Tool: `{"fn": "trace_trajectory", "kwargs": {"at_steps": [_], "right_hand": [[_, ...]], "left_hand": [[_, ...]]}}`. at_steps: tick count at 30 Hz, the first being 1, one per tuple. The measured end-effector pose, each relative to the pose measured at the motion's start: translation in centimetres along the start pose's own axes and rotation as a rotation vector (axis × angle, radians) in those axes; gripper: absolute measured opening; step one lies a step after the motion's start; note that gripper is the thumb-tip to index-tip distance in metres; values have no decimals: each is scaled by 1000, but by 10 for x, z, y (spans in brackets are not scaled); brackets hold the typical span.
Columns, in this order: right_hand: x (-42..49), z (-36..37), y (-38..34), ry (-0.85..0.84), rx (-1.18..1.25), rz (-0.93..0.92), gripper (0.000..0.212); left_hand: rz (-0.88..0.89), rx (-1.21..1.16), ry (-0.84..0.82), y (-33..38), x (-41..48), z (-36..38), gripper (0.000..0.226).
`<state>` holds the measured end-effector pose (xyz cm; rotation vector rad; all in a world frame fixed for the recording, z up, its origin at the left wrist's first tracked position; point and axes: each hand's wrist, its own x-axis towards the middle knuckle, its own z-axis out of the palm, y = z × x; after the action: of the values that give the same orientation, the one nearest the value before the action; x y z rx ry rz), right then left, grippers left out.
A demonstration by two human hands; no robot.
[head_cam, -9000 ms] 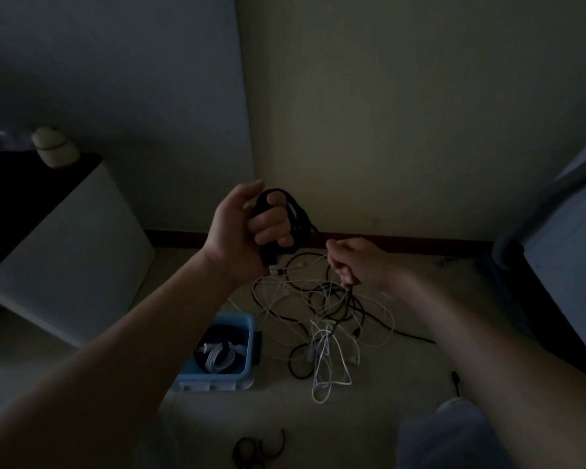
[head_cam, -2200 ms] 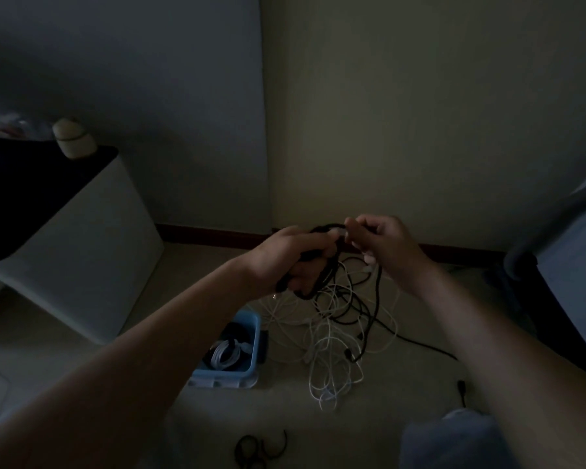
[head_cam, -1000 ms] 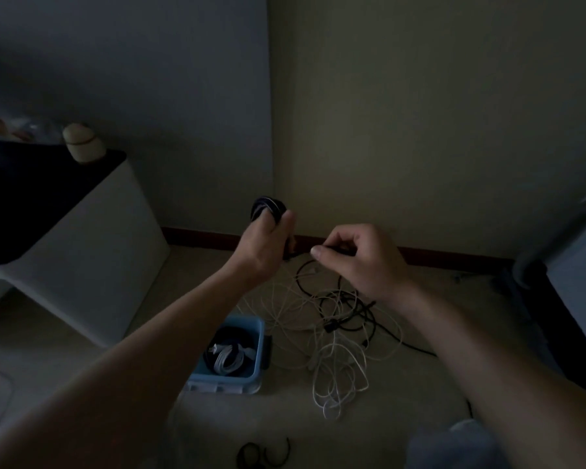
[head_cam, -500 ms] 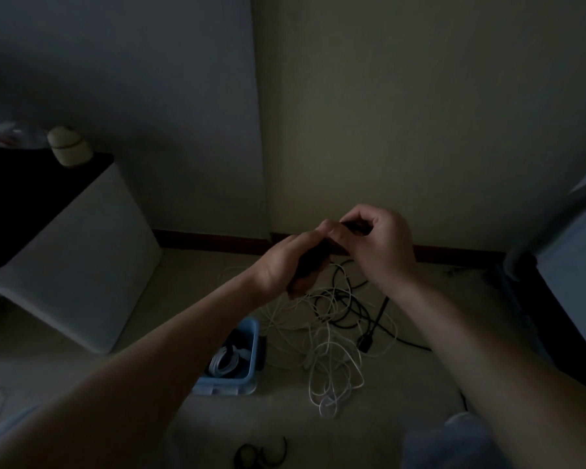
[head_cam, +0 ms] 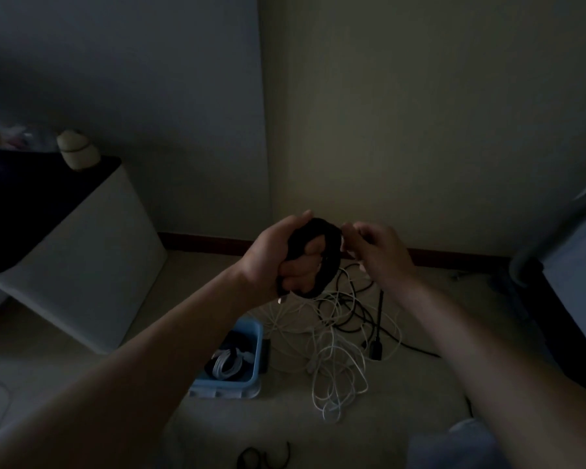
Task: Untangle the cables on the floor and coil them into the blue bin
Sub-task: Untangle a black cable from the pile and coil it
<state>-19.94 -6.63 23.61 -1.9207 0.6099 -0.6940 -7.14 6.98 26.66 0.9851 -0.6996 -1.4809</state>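
My left hand [head_cam: 278, 262] grips a black cable coil [head_cam: 329, 258] held up in front of the wall corner. Just right of the coil, my right hand [head_cam: 381, 255] has its fingers curled and pinches the same black cable, whose free end hangs down to a plug [head_cam: 375, 350] near the floor. Below lies a tangle of white and black cables [head_cam: 339, 336] on the floor. The blue bin [head_cam: 254, 346] stands left of the tangle and holds a coiled white cable [head_cam: 229, 363].
A white cabinet [head_cam: 92, 265] with a dark top stands at the left. A dark piece of furniture [head_cam: 562, 299] lines the right edge. A small black cable [head_cam: 264, 456] lies on the floor at the bottom. My knee [head_cam: 460, 445] shows at lower right.
Both hands have kept winding the black cable; the coil in my left hand has turned more upright and my right hand has shifted to its right side. The plug end now hangs lower.
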Motion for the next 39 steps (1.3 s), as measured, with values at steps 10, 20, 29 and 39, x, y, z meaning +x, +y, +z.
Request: {"fn": "trace_trajectory", "kwargs": {"at_steps": [10,20,29,39], "right_hand": [[-6,11,14,-190,191,247,28],[11,-8,12,313,86,335,29],[20,-24,-3,539,329,346,33],[19,-28,-14,523,579,283,32]], "left_hand": [[287,-328,297,12,-2,-25,37],[-57,-68,-96,17,-11,-29,31],[-270,312,53,-11,4,-10,33],[-281,515,248,-24,8,-2,33]]}}
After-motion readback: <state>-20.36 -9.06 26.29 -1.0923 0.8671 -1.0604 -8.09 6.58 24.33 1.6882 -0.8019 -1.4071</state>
